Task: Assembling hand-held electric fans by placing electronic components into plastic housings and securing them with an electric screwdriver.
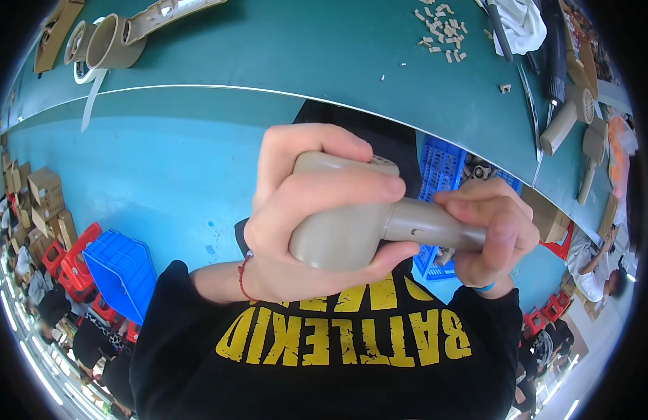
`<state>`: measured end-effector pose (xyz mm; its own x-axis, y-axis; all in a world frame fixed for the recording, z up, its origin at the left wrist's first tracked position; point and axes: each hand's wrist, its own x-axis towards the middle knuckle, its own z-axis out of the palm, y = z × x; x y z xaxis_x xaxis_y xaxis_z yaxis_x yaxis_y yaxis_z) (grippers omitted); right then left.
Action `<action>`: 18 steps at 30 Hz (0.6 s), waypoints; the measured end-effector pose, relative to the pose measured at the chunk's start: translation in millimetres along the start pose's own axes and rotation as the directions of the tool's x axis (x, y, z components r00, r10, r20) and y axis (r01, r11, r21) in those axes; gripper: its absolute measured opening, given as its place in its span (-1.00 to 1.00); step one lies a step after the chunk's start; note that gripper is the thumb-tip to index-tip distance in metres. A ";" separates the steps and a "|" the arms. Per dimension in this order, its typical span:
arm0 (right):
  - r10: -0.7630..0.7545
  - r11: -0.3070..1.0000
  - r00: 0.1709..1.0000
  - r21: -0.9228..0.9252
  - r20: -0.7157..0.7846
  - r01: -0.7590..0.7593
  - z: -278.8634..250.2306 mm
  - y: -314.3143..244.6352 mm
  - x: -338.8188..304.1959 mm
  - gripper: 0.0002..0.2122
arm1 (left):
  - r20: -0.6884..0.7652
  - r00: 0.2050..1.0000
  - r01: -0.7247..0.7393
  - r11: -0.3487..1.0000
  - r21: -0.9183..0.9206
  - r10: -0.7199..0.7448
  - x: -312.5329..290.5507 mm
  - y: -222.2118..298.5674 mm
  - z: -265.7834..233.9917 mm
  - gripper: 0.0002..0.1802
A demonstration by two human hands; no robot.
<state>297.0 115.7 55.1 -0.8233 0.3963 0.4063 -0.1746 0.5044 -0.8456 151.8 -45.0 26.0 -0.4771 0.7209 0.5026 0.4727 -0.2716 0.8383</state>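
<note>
Between my hands, in front of my chest, is a beige plastic hair dryer (pixel 338 234), its wide head on the left and its handle (pixel 425 227) toward the right. My left hand (pixel 285 210) is closed round the head, with fingers over the top and the thumb below. My right hand (pixel 499 231) grips the handle's far end between thumb and fingers. A small slot shows in the side of the handle. The palm side of both grips is hidden.
Beyond my hands runs the green table (pixel 254 49). Small beige clips (pixel 446 31) lie scattered on it, and an open dryer shell (pixel 117 42) sits far left. Another beige dryer (pixel 565 122) and a power screwdriver (pixel 556 70) are at right. Blue crates (pixel 439 168) stand below.
</note>
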 end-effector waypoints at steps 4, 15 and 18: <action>0.049 0.999 0.999 -0.006 -0.024 -0.049 1.4 -0.2 -1.0 -0.72 | -0.049 0.998 0.031 0.999 -0.011 -0.031 -7.5 0.8 4.7 -0.18; 0.614 0.787 0.788 -0.043 -0.030 -0.615 15.8 10.7 5.2 -0.61 | 0.136 0.872 0.486 0.861 -0.147 -0.469 -25.8 23.2 -12.6 -0.39; 0.424 0.902 0.877 -0.195 0.228 -0.385 25.6 12.9 -5.0 -0.66 | 0.558 0.680 0.574 0.819 -0.002 -0.476 -20.8 10.2 -17.5 -0.39</action>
<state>285.1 100.5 33.2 -0.9188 0.3864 -0.0808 0.2649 0.4517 -0.8519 153.6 -73.9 27.8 -0.1355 0.9752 -0.1750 0.1118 0.1905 0.9753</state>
